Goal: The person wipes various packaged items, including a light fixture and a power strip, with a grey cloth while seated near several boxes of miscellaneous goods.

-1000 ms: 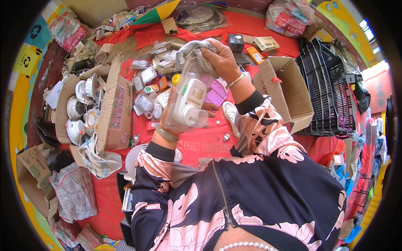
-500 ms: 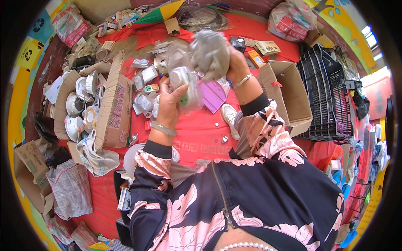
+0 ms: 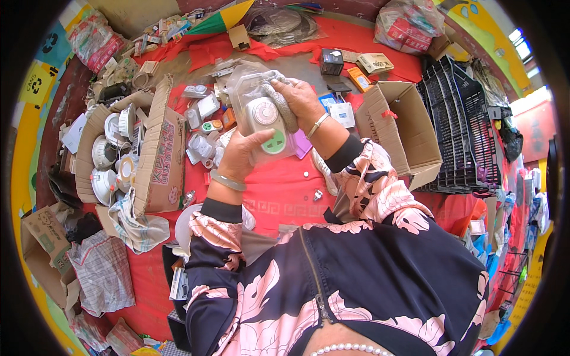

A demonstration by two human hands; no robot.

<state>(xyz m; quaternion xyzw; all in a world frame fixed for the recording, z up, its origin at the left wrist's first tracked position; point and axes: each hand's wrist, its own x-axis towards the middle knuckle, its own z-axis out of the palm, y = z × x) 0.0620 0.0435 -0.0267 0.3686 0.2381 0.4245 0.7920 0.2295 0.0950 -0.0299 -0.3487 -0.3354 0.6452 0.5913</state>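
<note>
Item: white dial timer socket (image 3: pixel 265 127) in clear blister pack, held above the red bench. Left hand (image 3: pixel 240 155) grips its near edge; right hand (image 3: pixel 301 102) presses a grey cloth (image 3: pixel 279 98) on top, fingers curled. Likely light, stiff, slippery; hold by edges.

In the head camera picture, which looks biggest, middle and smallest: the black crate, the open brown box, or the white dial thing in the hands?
1. Black crate
2. Open brown box
3. White dial thing, though it sits nearer the camera

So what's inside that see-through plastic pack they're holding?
Inside the clear plastic pack sits a white timer plug with a round dial and green socket face. The right hand and a grey cloth cover its top.
</note>
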